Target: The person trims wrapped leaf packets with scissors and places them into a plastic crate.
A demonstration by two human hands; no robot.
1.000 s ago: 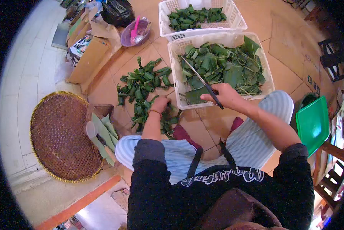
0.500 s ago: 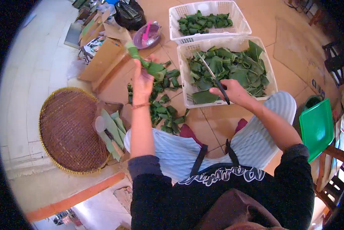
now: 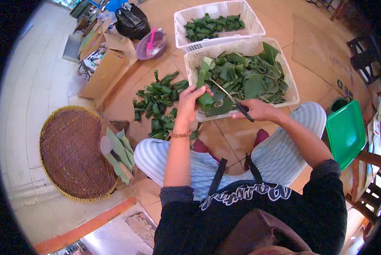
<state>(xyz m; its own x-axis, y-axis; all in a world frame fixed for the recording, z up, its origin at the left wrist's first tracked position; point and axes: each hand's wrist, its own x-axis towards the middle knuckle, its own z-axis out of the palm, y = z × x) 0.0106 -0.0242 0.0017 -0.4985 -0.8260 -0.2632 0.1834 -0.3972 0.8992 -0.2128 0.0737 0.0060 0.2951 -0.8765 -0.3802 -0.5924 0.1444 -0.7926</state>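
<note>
My left hand [image 3: 191, 102] is closed on a folded green leaf piece [image 3: 204, 78], held over the left rim of the nearer white crate [image 3: 294, 80]. In my right hand [image 3: 258, 110] are scissors [image 3: 228, 94] with dark handles, their long blades pointing up and left beside that leaf piece. Green leaves [image 3: 254, 85] fill much of this crate. On the tiled floor left of it lies a pile of rolled leaf bundles [image 3: 156, 100]. Behind, a second white crate [image 3: 220, 9] holds more leaf bundles [image 3: 211, 27].
A round woven tray [image 3: 75, 153] is at the left, with flat leaves [image 3: 120, 148] beside it. Further back stand a cardboard box [image 3: 107, 74], a purple bowl [image 3: 152, 51] with a pink utensil and a black plastic bag [image 3: 132, 21]. A green tray [image 3: 346, 134] is at the right.
My left hand reached into the floor pile, lifted a leaf piece, then moved right to the nearer crate beside the scissors. My right hand still holds the scissors. The view has shifted slightly.
</note>
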